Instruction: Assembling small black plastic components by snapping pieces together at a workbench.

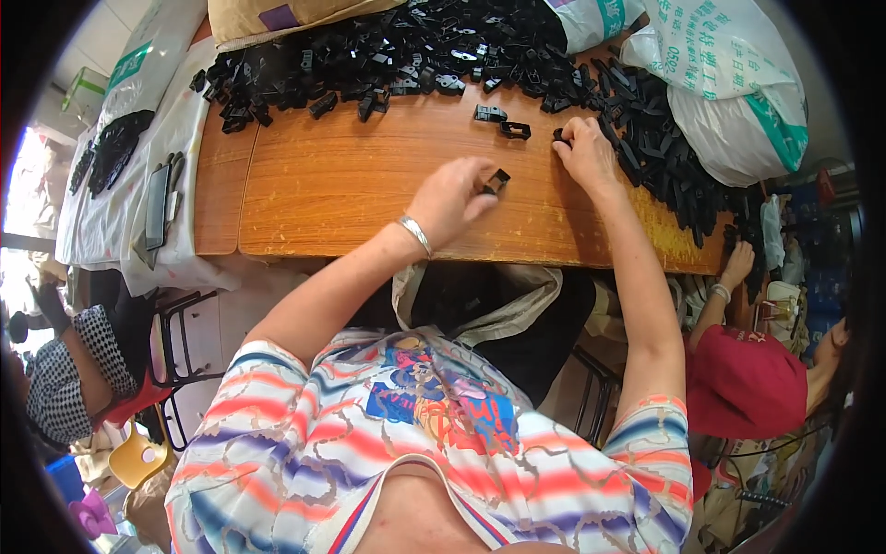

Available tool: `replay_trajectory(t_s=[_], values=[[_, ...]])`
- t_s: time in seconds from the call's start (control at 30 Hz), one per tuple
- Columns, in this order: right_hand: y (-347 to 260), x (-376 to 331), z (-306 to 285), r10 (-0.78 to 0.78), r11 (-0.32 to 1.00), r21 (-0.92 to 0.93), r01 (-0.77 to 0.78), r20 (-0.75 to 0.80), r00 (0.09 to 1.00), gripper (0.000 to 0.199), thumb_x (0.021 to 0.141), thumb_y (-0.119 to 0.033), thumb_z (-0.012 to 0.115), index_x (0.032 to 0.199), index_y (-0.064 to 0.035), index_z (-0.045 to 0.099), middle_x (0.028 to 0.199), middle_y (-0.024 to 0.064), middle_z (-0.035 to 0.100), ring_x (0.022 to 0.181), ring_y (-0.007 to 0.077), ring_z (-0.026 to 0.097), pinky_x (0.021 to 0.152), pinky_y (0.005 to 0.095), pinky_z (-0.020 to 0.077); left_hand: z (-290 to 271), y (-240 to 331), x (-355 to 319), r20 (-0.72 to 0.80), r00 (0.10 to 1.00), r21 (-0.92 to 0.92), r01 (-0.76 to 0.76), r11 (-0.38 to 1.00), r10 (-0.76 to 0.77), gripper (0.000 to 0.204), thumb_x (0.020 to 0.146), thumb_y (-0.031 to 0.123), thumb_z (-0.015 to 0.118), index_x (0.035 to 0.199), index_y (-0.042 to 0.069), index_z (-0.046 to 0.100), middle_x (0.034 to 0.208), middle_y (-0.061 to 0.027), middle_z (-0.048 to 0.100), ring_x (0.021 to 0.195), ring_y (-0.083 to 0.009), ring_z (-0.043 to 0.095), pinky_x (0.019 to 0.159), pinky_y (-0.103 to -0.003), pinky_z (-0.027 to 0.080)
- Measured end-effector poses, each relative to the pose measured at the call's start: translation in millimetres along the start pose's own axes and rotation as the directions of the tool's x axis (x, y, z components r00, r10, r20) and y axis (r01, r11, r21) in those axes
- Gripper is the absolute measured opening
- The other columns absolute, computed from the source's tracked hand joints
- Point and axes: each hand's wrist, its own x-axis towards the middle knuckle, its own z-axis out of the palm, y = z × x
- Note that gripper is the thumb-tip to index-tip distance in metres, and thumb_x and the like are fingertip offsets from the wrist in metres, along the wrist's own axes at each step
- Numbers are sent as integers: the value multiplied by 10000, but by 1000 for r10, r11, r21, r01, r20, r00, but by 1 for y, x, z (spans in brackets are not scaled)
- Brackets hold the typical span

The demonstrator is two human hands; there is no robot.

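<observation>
Left hand: the left hand (pixel 449 196) hovered over the wooden table (pixel 341 185), fingers pinched together on a small black plastic clip (pixel 497 180) at their tips.
Right hand: the right hand (pixel 584 152) lay flat by the heap of black clips (pixel 646 138), fingertips touching one at its edge; whether they had closed on it could not be told.
Relation: the held clip sat between both hands, nearer the left.
Loose clips: two loose pieces (pixel 503 122) lay beyond, towards the far pile (pixel 388 51).

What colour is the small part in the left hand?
Black; the small part pinched in the left hand shows best in the head view.
</observation>
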Motion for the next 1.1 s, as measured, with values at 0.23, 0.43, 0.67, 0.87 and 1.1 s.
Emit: replay_trajectory(t_s=[0.23, 0.43, 0.67, 0.87, 1.1], values=[[-1, -35, 5, -22, 949, 314, 12, 27, 999, 218, 810, -107, 755, 956, -14, 623, 981, 186, 668, 920, 354, 644, 811, 427, 519, 4, 10, 5, 30, 997, 198, -72, 978, 67, 410, 829, 14, 638, 1228, 94, 591, 986, -117, 593, 939, -312, 609, 818, -406, 519], [-39, -86, 5, -58, 803, 585, 118, -119, 991, 198, 813, -11, 715, 993, 21, 638, 906, 144, 675, 757, 238, 676, 695, 332, 543, 4, -7, 33, 176, 954, 311, -289, 905, 244, 293, 796, 67, 702, 1083, 120, 666, 1008, -101, 565, 1033, -305, 543, 868, -401, 495], [-55, -103, 16, -134, 809, 549, 208, -172, 976, 223, 821, 21, 724, 1028, 24, 640, 941, 102, 621, 752, 191, 654, 670, 298, 537, 8, -16, 38, 180, 975, 255, -171, 952, 127, 266, 750, 160, 777, 984, 84, 678, 1043, -99, 588, 1050, -307, 542, 911, -404, 481], [-55, -94, 16, -251, 840, 435, 326, -221, 942, 228, 791, 45, 717, 1006, 18, 647, 929, 137, 621, 799, 277, 647, 715, 345, 535, 7, -21, 38, 191, 975, 236, -161, 958, 117, 266, 750, 151, 772, 984, 69, 675, 1016, -90, 588, 1014, -307, 539, 889, -396, 477], [-56, -94, 13, -310, 869, 341, 358, -188, 932, 216, 797, 16, 695, 1008, 4, 654, 932, 147, 611, 834, 333, 635, 743, 383, 530, 7, -20, 39, 208, 974, 212, -134, 968, 90, 265, 738, 156, 783, 975, 72, 698, 1024, -80, 601, 1040, -301, 547, 901, -398, 482]])
